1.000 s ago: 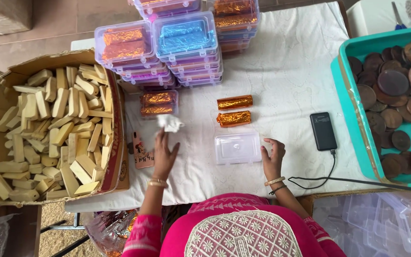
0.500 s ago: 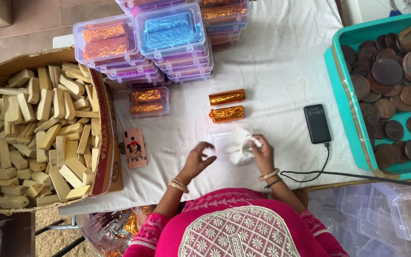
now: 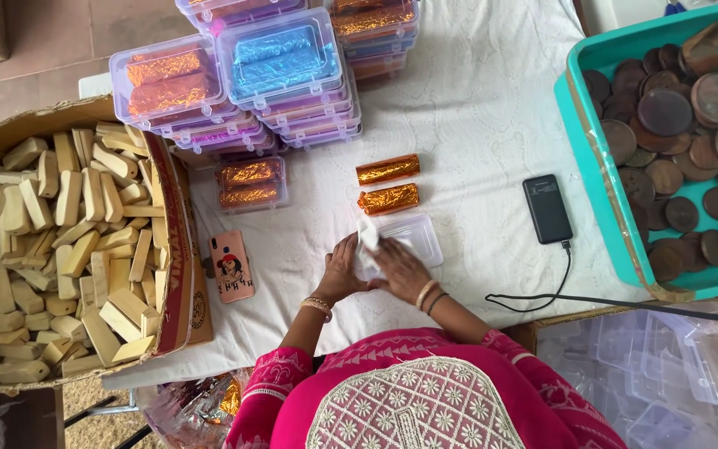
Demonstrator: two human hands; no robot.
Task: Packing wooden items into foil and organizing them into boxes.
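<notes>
Near the front edge of the table, both hands meet over a clear plastic box (image 3: 409,237). The left hand (image 3: 341,270) rests at the box's left end with its fingers curled against it, while the right hand (image 3: 399,268) lies flat across the box, fingers pressed together, and a scrap of white tissue (image 3: 366,234) sticks up between the 2 hands; which fingers grip it I cannot tell.

Just behind the box lie 2 orange foil rolls (image 3: 387,185), side by side and apart from it. Farther back, stacks of clear lidded boxes (image 3: 280,66) holding orange and blue foil crowd the rear edge. A single small box of orange rolls (image 3: 250,184) sits left of the loose rolls. A pink phone (image 3: 232,266) lies near the left edge, beside a cardboard carton of pale wooden blocks (image 3: 68,241). A black power bank (image 3: 547,209) with its cable lies to the right, next to a teal tray of dark round discs (image 3: 583,71) at the right edge.

A white patterned cloth (image 3: 492,108) covers the table; bare tiled floor shows beyond.
</notes>
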